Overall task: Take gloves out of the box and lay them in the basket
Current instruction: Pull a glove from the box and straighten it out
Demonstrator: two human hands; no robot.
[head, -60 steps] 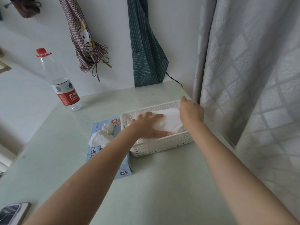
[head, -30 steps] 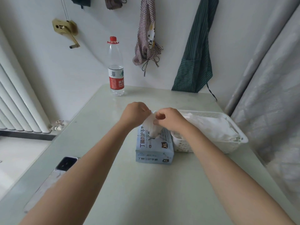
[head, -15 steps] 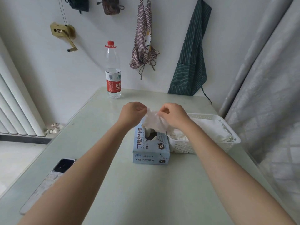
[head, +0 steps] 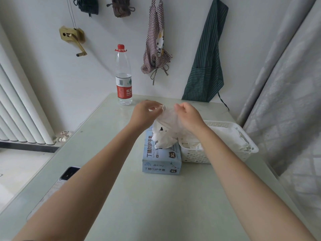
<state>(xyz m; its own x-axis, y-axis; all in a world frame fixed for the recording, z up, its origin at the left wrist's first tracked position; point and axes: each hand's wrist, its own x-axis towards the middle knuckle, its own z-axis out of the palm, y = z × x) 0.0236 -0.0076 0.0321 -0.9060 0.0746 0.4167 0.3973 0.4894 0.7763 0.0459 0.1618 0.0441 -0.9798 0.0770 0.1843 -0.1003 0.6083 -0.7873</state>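
Table [head: 156, 197] | glove [head: 167, 131] pinched between left hand [head: 145, 113], right hand [head: 188, 116]

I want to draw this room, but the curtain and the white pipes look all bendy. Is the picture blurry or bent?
In the head view the wide lens bends the edges: the radiator and curtain lean and curve. The middle is sharp, so the glove box print is readable. Soft daylight, faint shadows; the white glove between the left hand and right hand looks washed out.
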